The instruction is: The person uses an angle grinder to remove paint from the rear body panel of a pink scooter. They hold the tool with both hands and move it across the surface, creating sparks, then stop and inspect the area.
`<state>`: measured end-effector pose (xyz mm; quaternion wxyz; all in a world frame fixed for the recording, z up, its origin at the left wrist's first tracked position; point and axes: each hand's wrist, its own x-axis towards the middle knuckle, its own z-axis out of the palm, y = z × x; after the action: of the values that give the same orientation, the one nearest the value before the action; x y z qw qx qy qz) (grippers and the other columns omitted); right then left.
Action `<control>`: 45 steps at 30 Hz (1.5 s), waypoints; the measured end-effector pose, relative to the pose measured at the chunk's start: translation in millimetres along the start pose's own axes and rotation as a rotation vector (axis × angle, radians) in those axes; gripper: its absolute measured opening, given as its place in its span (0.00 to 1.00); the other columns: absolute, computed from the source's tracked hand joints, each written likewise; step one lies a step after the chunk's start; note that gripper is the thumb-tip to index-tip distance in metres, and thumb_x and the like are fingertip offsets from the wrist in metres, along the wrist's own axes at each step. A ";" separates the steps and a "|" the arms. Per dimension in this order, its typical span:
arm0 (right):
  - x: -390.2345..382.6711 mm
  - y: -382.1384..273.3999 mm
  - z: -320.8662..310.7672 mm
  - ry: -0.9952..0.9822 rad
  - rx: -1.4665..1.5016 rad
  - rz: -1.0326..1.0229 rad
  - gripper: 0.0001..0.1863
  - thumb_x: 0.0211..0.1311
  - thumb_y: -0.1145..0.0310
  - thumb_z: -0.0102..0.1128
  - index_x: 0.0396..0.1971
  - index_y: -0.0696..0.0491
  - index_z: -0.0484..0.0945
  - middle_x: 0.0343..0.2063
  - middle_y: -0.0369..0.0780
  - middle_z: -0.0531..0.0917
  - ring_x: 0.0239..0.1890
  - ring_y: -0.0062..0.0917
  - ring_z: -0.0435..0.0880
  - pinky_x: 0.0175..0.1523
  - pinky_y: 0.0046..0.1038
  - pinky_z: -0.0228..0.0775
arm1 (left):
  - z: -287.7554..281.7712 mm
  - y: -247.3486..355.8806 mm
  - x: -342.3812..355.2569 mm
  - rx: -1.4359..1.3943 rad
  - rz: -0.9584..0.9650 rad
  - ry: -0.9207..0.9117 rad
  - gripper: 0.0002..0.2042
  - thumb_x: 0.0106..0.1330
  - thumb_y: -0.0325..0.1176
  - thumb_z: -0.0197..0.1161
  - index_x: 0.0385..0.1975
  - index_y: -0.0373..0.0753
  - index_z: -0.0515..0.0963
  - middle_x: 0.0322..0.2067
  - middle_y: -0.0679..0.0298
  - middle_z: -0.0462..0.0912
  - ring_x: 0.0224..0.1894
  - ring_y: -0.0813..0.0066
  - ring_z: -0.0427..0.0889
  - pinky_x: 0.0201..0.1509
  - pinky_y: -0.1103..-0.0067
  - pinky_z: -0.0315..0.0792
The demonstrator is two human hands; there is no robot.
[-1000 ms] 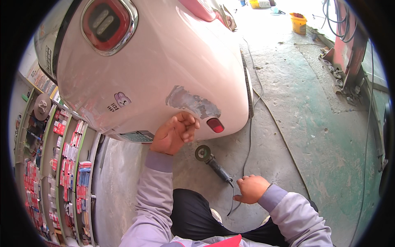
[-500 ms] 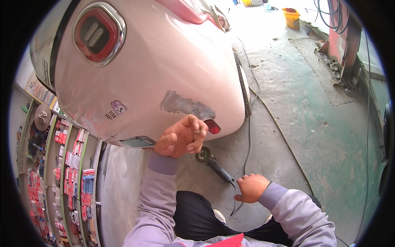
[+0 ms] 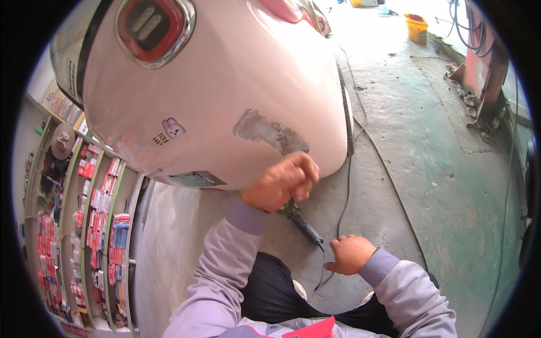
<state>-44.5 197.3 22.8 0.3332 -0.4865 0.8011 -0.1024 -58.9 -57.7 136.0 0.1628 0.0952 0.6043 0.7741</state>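
Observation:
My left hand (image 3: 284,181) is raised in front of the lower corner of a pink car bumper (image 3: 293,84), its fingers loosely bent and apart, with nothing seen in them. Whether it touches the bumper I cannot tell. Just above the fingertips lies a rough grey bare patch (image 3: 267,130) in the paint. The small red reflector is hidden behind this hand. Below it an angle grinder (image 3: 307,230) rests on the floor, its disc partly covered by the hand. Right of the grinder's cord, my right hand (image 3: 352,254) is empty, thumb away from its half-bent fingers.
Dark cables (image 3: 394,197) run along the concrete floor beside the car's wheel. A shelf rack (image 3: 84,225) with red and white boxes stands at left. At far right are a yellow bucket (image 3: 416,29) and a red post (image 3: 491,79) hung with coiled hose.
My left hand has moved right and turned, now covering the reflector and part of the grinder's disc. My right hand has shifted slightly right. The view has shifted, placing the car farther right.

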 end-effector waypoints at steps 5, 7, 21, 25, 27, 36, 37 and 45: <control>-0.8 0.7 1.7 -0.008 0.008 -0.012 0.32 0.64 0.41 0.67 0.49 0.58 0.83 0.45 0.49 0.87 0.52 0.45 0.87 0.55 0.43 0.80 | 19.0 -82.3 -22.3 0.306 -0.137 0.199 0.13 0.73 0.40 0.70 0.40 0.37 0.77 0.32 0.75 0.76 0.35 0.89 0.71 0.39 0.84 0.69; -0.3 1.5 4.4 0.002 0.001 -0.011 0.32 0.64 0.41 0.67 0.48 0.58 0.83 0.45 0.49 0.87 0.51 0.45 0.87 0.55 0.43 0.80 | 19.8 -117.2 -27.0 0.425 -0.151 0.420 0.13 0.73 0.40 0.70 0.37 0.37 0.78 0.29 0.74 0.77 0.32 0.87 0.72 0.37 0.81 0.70; 13.2 8.8 23.3 -0.020 -0.022 0.011 0.32 0.64 0.41 0.67 0.45 0.60 0.83 0.43 0.49 0.87 0.49 0.46 0.87 0.56 0.43 0.79 | 12.6 -159.1 -12.5 0.756 -0.086 0.558 0.14 0.71 0.40 0.71 0.35 0.36 0.79 0.27 0.67 0.82 0.29 0.80 0.77 0.34 0.76 0.74; 17.0 9.9 24.5 0.007 -0.010 -0.007 0.32 0.64 0.40 0.67 0.44 0.60 0.83 0.42 0.50 0.87 0.49 0.46 0.87 0.56 0.43 0.79 | 9.5 -159.8 -14.0 0.791 -0.016 0.592 0.15 0.67 0.42 0.72 0.33 0.36 0.78 0.27 0.56 0.83 0.28 0.60 0.82 0.34 0.66 0.75; 18.8 10.3 25.0 0.008 -0.016 0.002 0.32 0.64 0.41 0.67 0.44 0.60 0.83 0.42 0.50 0.87 0.49 0.46 0.87 0.56 0.43 0.79 | 6.8 -159.3 -14.6 0.853 -0.024 0.596 0.14 0.67 0.40 0.72 0.34 0.35 0.78 0.27 0.59 0.83 0.28 0.67 0.82 0.35 0.70 0.76; 20.7 12.1 27.8 0.012 -0.008 -0.005 0.32 0.63 0.41 0.67 0.45 0.60 0.83 0.42 0.50 0.87 0.48 0.47 0.87 0.55 0.44 0.80 | 2.9 -159.3 -13.1 0.865 0.015 0.629 0.15 0.66 0.42 0.72 0.33 0.37 0.77 0.25 0.57 0.82 0.28 0.58 0.81 0.34 0.65 0.75; 20.2 12.0 27.3 0.005 -0.005 -0.004 0.32 0.63 0.41 0.67 0.45 0.60 0.83 0.42 0.50 0.87 0.48 0.47 0.87 0.55 0.44 0.80 | 2.3 -160.0 -12.7 0.866 0.024 0.629 0.15 0.66 0.42 0.72 0.33 0.37 0.77 0.25 0.57 0.82 0.28 0.58 0.81 0.34 0.65 0.75; 19.7 10.1 21.5 -0.073 0.004 0.036 0.32 0.64 0.41 0.66 0.46 0.60 0.83 0.44 0.51 0.87 0.52 0.47 0.86 0.58 0.43 0.79 | -1.3 -169.9 -18.2 1.141 -0.141 0.458 0.18 0.66 0.47 0.72 0.37 0.37 0.80 0.31 0.56 0.85 0.34 0.55 0.85 0.40 0.63 0.78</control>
<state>-44.2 189.2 -7.0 0.3649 -0.4749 0.7968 -0.0800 -19.2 -28.8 -27.6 0.0032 -0.0415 0.9475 0.3170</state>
